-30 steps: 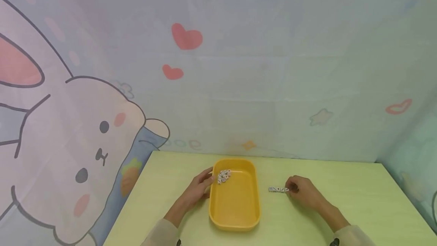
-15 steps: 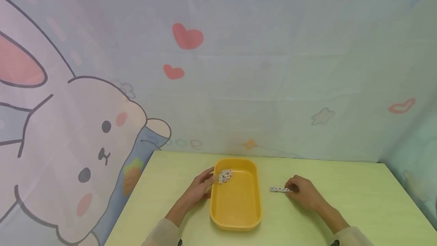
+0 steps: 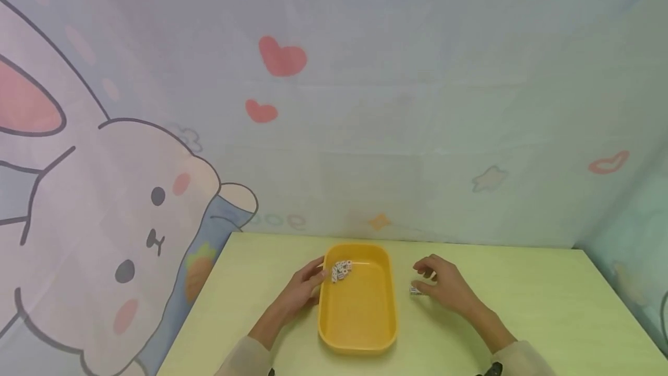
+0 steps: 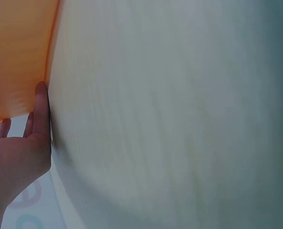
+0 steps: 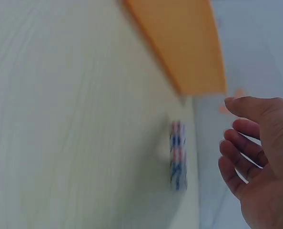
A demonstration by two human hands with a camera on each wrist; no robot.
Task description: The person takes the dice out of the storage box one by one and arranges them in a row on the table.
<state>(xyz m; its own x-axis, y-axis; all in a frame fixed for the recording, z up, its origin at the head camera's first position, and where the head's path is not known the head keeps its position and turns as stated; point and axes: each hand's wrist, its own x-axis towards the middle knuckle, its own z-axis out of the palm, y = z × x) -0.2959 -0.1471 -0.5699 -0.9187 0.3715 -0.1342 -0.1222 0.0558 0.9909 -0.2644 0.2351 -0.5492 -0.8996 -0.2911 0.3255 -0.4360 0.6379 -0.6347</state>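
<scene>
A yellow tray (image 3: pixel 358 312) stands on the table, with several white dice (image 3: pixel 341 270) clustered in its far left corner. My left hand (image 3: pixel 298 293) holds the tray's left side, thumb at the rim; the left wrist view shows the fingers of that hand (image 4: pixel 20 148) against the tray wall (image 4: pixel 17 57). Right of the tray is a short row of dice (image 3: pixel 414 291), partly hidden by my right hand (image 3: pixel 450 286) in the head view. In the right wrist view the row (image 5: pixel 178 155) lies beside my right hand (image 5: pixel 265 152), whose fingers are loosely bent and hold nothing.
The light green table (image 3: pixel 527 300) extends to both sides of the tray. Behind it hangs a pale cloth (image 3: pixel 386 132) printed with hearts, stars and a large rabbit. Another pale cloth surface (image 3: pixel 636 260) borders the table on the right.
My right hand has left the right end of the dice row and moved left over it, its fingers spreading apart. My left hand stays on the tray.
</scene>
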